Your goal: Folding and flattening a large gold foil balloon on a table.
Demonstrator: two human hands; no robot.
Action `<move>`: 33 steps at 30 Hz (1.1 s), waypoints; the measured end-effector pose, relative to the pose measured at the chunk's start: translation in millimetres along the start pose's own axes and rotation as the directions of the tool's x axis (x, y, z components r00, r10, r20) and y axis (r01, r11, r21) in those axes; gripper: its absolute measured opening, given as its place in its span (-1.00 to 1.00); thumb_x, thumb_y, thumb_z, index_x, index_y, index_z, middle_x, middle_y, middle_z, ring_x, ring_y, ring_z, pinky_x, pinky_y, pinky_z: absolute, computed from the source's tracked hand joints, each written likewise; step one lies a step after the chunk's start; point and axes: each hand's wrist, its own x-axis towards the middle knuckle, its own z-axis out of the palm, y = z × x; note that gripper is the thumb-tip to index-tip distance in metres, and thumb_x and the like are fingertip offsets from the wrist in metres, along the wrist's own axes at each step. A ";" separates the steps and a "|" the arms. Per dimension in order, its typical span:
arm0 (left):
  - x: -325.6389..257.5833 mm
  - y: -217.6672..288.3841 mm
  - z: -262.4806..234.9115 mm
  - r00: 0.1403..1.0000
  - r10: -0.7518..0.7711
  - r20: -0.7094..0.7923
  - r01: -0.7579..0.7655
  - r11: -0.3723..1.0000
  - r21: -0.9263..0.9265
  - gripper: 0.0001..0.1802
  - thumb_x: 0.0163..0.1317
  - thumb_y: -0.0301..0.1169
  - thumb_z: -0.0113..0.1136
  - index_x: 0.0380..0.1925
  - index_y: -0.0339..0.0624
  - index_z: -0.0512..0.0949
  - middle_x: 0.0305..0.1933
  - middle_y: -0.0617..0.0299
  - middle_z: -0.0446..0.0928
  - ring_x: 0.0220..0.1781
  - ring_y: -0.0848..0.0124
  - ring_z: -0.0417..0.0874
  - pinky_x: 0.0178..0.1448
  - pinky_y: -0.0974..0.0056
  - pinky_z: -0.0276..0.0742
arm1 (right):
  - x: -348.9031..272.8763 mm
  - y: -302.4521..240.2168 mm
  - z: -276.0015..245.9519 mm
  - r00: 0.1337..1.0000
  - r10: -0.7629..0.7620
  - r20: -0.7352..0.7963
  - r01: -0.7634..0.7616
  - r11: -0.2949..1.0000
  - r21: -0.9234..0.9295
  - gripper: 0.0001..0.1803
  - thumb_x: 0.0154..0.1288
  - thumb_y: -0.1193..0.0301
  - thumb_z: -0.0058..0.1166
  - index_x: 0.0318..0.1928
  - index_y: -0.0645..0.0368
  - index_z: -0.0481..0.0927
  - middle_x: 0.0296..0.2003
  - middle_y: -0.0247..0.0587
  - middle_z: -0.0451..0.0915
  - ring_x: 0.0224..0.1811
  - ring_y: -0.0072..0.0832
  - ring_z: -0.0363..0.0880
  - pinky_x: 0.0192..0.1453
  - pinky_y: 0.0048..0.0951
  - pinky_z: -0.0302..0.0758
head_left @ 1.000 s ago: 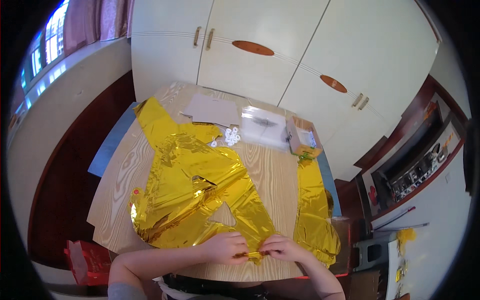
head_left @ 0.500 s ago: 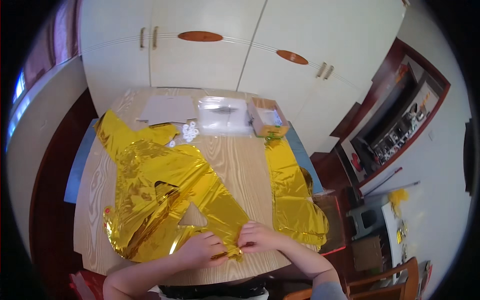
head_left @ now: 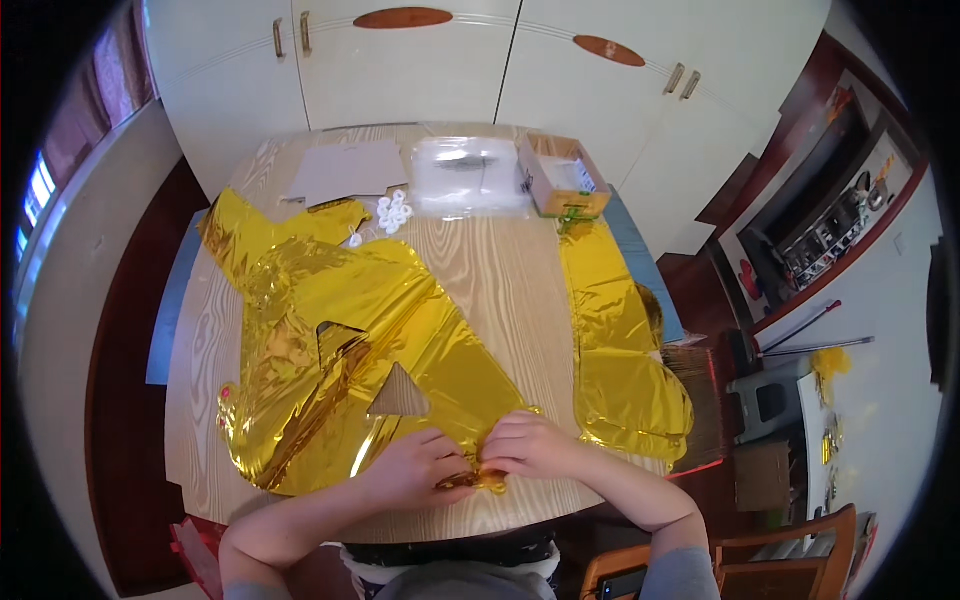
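A large flat gold foil balloon (head_left: 440, 330), shiny and creased, is spread over the left and middle of the table, with two roughly triangular openings in it. Its near right corner lies close to the table's front edge, and both hands are on it there. My left hand (head_left: 422, 468) pinches the foil with bent fingers. Just to its right, my right hand (head_left: 527, 445) is closed on the same corner, fingertips pressed together. Between the hands the foil is bunched, and the fingers hide exactly what they pinch.
A second gold foil piece (head_left: 620, 370) lies along the table's right side. Behind are grey card sheets (head_left: 345, 170), small white rings (head_left: 394, 212), a clear plastic packet (head_left: 470, 175) and an open box (head_left: 560, 185). A wooden chair (head_left: 780, 550) stands at lower right.
The whole view has shifted, so the table sits higher and a little to the right. Both hands stay at the same foil corner; the right fingers curl over it more.
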 end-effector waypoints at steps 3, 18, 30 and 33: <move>-0.5 -0.3 -0.3 1.000 -0.007 -0.007 0.007 1.000 -0.006 -0.76 0.01 -0.22 0.40 -0.40 -0.08 0.61 -0.36 0.24 0.52 -0.30 0.25 0.55 -0.18 0.23 0.52 | 2.3 0.3 -1.3 1.000 -0.017 -0.023 0.017 1.000 -0.003 -0.86 0.16 0.34 0.24 -0.30 0.11 0.64 -0.41 -0.32 0.61 -0.31 -0.32 0.59 -0.20 -0.37 0.52; -2.2 -3.0 0.6 0.985 -0.164 -0.047 0.161 0.985 -0.056 -0.89 0.03 -0.40 0.30 -0.50 -0.16 0.56 -0.47 0.18 0.51 -0.39 0.18 0.56 -0.28 0.19 0.52 | -2.5 -2.6 -2.2 0.993 0.105 -0.057 -0.116 0.966 -0.231 -0.37 -0.01 0.09 0.34 0.05 0.07 0.48 0.03 -0.23 0.47 0.11 -0.22 0.40 0.22 -0.14 0.28; -6.0 -5.6 -8.6 0.867 -0.497 -0.032 0.449 0.806 -0.386 -0.93 0.16 -0.50 0.23 -0.41 -0.26 0.54 -0.43 0.19 0.47 -0.47 0.43 0.53 -0.43 0.37 0.43 | -7.1 8.2 -12.7 0.957 0.278 -0.086 -0.291 0.905 -0.309 -0.42 0.01 0.22 0.36 0.05 0.10 0.47 0.01 -0.16 0.51 0.12 -0.15 0.43 0.21 -0.10 0.30; -5.7 -6.9 -8.4 0.873 -0.485 -0.056 0.426 0.813 -0.397 -0.91 0.17 -0.49 0.23 -0.41 -0.27 0.53 -0.44 0.18 0.46 -0.51 0.42 0.51 -0.43 0.36 0.44 | -12.9 19.3 -15.8 0.961 0.240 -0.138 -0.269 0.927 -0.261 -0.60 0.02 0.46 0.25 -0.06 0.12 0.55 -0.09 -0.20 0.58 0.05 -0.19 0.52 0.17 -0.16 0.40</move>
